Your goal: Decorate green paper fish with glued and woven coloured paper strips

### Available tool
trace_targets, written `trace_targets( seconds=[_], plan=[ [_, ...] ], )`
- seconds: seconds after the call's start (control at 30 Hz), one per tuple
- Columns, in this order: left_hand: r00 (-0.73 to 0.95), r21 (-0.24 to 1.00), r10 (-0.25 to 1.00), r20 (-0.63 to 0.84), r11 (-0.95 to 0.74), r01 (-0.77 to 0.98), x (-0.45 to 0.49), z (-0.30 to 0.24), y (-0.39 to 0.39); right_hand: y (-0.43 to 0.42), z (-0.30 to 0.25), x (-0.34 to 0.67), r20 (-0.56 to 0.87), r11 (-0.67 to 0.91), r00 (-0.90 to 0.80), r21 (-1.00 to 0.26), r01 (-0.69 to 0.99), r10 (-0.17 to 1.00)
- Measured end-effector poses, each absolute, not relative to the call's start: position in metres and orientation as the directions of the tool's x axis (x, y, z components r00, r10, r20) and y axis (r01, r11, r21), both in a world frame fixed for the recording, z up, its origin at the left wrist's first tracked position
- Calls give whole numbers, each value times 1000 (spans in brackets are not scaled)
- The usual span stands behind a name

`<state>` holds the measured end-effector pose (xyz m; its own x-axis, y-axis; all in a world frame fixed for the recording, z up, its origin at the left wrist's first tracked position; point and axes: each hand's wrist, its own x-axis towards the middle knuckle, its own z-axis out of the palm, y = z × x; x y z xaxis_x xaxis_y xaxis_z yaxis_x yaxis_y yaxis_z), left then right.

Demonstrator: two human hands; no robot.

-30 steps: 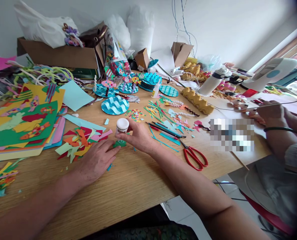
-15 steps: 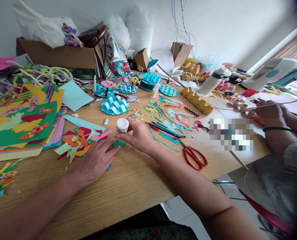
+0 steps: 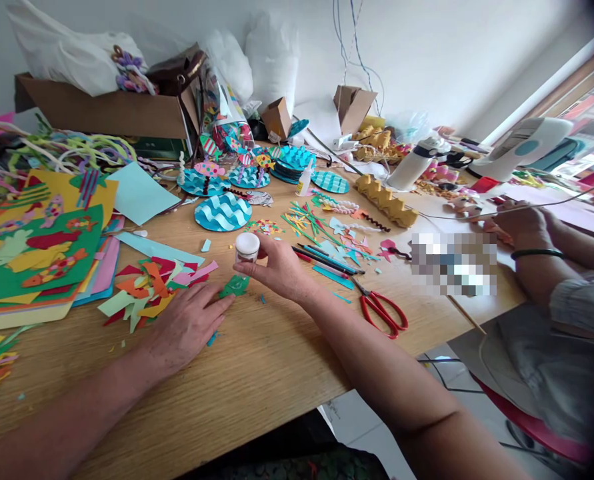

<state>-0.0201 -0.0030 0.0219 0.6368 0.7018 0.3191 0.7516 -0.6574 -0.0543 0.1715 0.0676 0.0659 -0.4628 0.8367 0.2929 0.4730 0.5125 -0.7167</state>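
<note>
My right hand (image 3: 281, 268) is closed around a small white jar (image 3: 247, 247) with a round white top, held just above the table. Below the jar lies a green paper cutout (image 3: 235, 286), perhaps a fish, with a pale mark on it. My left hand (image 3: 189, 323) lies flat with fingers stretched out, its fingertips on the cutout's near edge. Left of the jar is a heap of coloured paper scraps (image 3: 149, 290). A blue disc with wavy paper strips (image 3: 223, 212) sits behind the jar.
Red-handled scissors (image 3: 383, 313) and several pencils (image 3: 329, 261) lie right of my right hand. Coloured paper sheets (image 3: 41, 247) are stacked at left. A glue bottle (image 3: 305, 180), a white flask (image 3: 414, 167) and a cardboard box (image 3: 111, 112) stand farther back. Another person's hands (image 3: 521, 227) are at right.
The jar has lifted slightly off the green cutout, which now shows more fully. My left hand has hardly moved. The whole view has shifted a little to the right.
</note>
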Motion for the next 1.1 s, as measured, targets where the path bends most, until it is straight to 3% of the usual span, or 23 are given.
trace_targets(
  seconds=[0.6,1.1],
  plan=[
    [631,-26,714,303,-656,755,-24,15,-1,70,65,174,286,511,-454,-685,519,844],
    [624,-12,716,312,-654,756,-24,15,-2,67,67,172,307,549,-515,-718,427,801]
  ],
)
